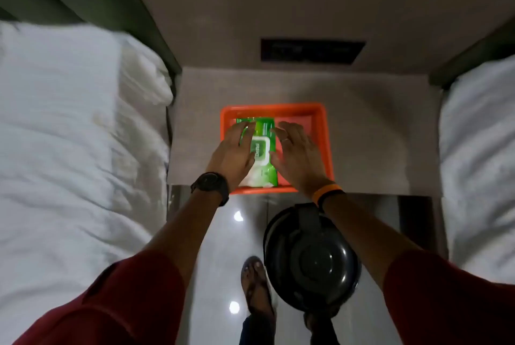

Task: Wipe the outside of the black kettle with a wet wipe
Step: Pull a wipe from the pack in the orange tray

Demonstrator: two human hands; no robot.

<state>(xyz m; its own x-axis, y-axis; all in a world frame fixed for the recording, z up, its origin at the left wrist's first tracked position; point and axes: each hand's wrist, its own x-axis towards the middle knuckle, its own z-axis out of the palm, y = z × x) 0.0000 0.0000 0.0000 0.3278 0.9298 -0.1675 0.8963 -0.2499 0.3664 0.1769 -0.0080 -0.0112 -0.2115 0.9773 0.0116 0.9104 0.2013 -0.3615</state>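
A grey nightstand (362,132) stands between two white beds, and on it sits an orange tray (323,132). In the tray's left half lies a green wet-wipe pack (264,144). The left hand (232,152) and right hand (296,152) rest on the pack's two sides, fingers spread, gripping nothing. The black kettle (310,258) hangs nearer the person than the tray, below the right forearm, well apart from both hands.

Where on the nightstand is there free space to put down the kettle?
The nightstand is bare right of the orange tray, up to the right bed, and behind the tray toward the wall. A narrower strip lies left of it. The tray is crowded: wipes pack, left hand, right hand.
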